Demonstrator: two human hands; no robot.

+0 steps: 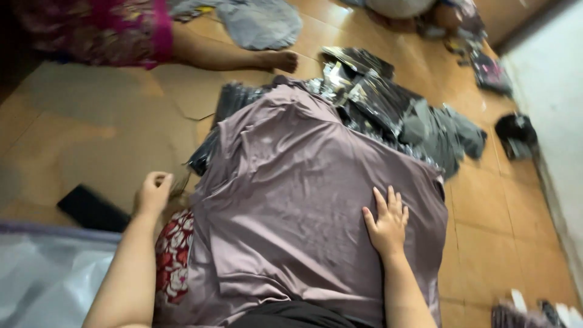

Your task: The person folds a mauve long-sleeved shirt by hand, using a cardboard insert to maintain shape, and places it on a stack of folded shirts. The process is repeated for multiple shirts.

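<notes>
Two hands, right hand (386, 223) flat on mauve garment (291, 200), left hand (153, 193) curled

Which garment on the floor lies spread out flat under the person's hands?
The mauve garment, under the right hand; the grey ones beyond lie crumpled in a heap.

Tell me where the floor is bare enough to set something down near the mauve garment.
Bare tile lies right of the mauve garment, before the white wall. Bare cardboard lies beyond the left hand, above the black flat object. The packaged dark garments crowd the far side.
</notes>
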